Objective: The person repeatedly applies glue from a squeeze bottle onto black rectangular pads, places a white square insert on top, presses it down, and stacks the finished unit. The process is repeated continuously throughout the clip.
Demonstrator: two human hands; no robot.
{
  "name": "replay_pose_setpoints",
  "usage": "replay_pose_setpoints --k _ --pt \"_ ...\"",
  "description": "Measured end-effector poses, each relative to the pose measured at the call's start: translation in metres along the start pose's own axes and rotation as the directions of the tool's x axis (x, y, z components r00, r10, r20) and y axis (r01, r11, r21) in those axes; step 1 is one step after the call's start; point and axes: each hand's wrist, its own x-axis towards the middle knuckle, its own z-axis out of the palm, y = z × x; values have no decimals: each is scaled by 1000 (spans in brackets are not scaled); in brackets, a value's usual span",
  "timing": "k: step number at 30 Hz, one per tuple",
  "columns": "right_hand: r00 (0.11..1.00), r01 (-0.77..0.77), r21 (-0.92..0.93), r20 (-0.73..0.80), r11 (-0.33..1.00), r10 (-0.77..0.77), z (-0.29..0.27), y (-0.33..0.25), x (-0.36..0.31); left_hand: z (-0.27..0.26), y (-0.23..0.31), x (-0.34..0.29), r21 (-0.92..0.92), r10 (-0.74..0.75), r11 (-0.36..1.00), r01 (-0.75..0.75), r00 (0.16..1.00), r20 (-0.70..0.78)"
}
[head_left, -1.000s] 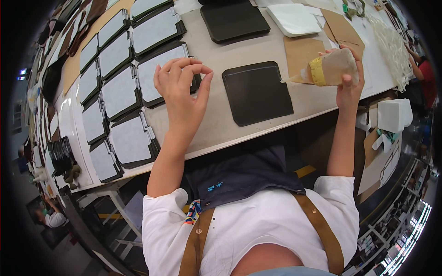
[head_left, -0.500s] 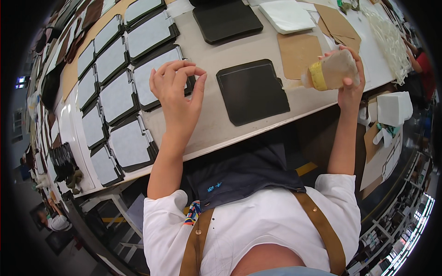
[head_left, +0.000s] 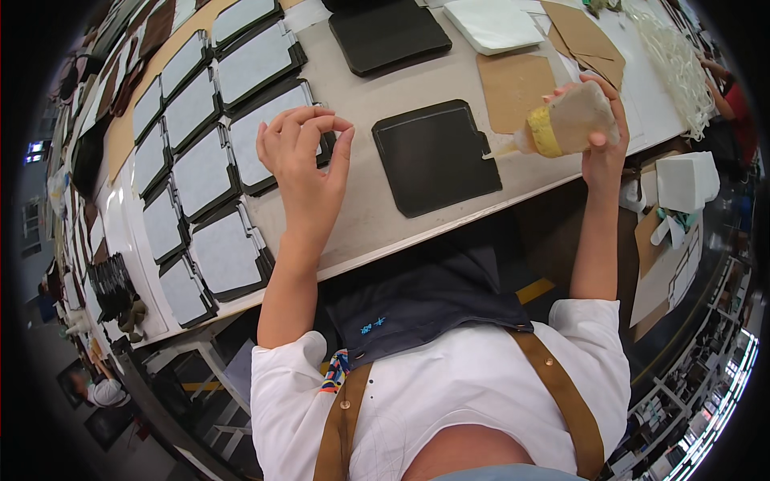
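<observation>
A translucent squeeze bottle [head_left: 579,120] with a yellow band lies tipped sideways in my right hand [head_left: 607,148], its fingers wrapped around it. The thin nozzle points left, its tip at the notched right edge of a black flat panel [head_left: 437,160]; whether it touches cannot be told. The panel lies on the pale table [head_left: 353,216], with a faint line along its top edge. Left of the panel, my left hand [head_left: 305,152] is raised with thumb and forefinger tips pinched together, nothing visible between them. The other fingers are curled.
Rows of black panels with light grey faces [head_left: 204,176] cover the table's left side. A stack of black panels [head_left: 389,38] lies farther back. White sheets [head_left: 493,26], brown card [head_left: 513,90] and pale strips [head_left: 670,72] lie at the right. Another person's arm [head_left: 718,90] is beyond.
The bottle in my right hand has moved slightly left, and its nozzle now reaches the panel's right edge. My left hand keeps its pose; the whole view has shifted a little.
</observation>
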Motion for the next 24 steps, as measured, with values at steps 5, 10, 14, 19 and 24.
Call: replay_pose_setpoints --k 5,10,14,19,24 --pt "999 -35 4 4 999 35 -3 -4 -8 1 -1 -1 9 6 1000 -6 1000 -9" --pt "996 -59 43 -58 997 61 -14 -1 -31 1 -1 0 10 11 1000 -11 1000 -13" --pt "947 -96 273 -270 957 172 -18 1 -69 1 -1 0 8 7 1000 -7 1000 -15" --pt "828 -174 278 -478 945 293 -6 -8 -122 0 0 -2 12 1 1000 -1 1000 -23" --pt "833 2 37 -553 999 18 25 -13 -145 1 0 0 30 18 999 -17 1000 -24"
